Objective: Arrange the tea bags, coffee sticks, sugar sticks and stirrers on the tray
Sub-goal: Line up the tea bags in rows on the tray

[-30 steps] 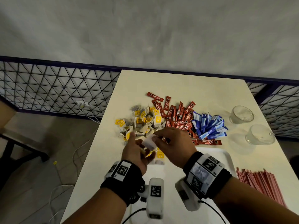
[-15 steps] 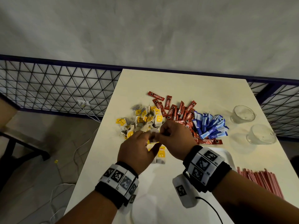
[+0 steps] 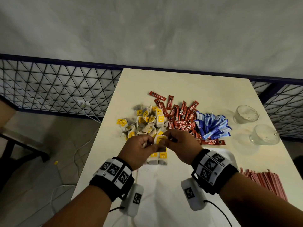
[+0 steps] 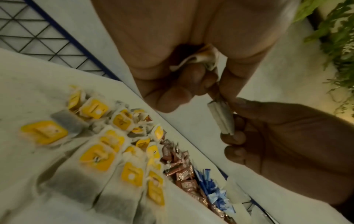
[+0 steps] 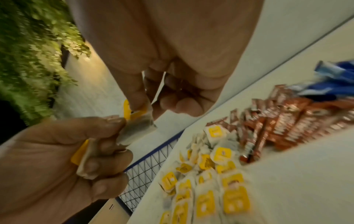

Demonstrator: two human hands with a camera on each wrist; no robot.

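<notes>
Over the far edge of the white tray (image 3: pixel 164 185), my left hand (image 3: pixel 148 144) and right hand (image 3: pixel 170 139) meet. Together they pinch a yellow-tagged tea bag (image 3: pixel 159 139) by its two ends (image 4: pixel 222 119). My left hand also grips another tea bag (image 5: pixel 84 153) in its curled fingers. A short row of tea bags (image 3: pixel 158 159) lies on the tray under my hands. Beyond them lie the loose tea bag pile (image 3: pixel 146 122), red coffee sticks (image 3: pixel 180 117) and blue sugar sticks (image 3: pixel 213 126). Red stirrers (image 3: pixel 265 181) lie to the right of the tray.
Two glass cups (image 3: pixel 246 113) (image 3: pixel 264 136) stand at the table's right side. A wire fence (image 3: pixel 57 89) runs behind the table and to its left. Cables (image 3: pixel 85 141) trail on the floor on the left.
My left hand has turned from palm up to palm down. Both hands have shifted slightly away from me and now pinch one tea bag between them.
</notes>
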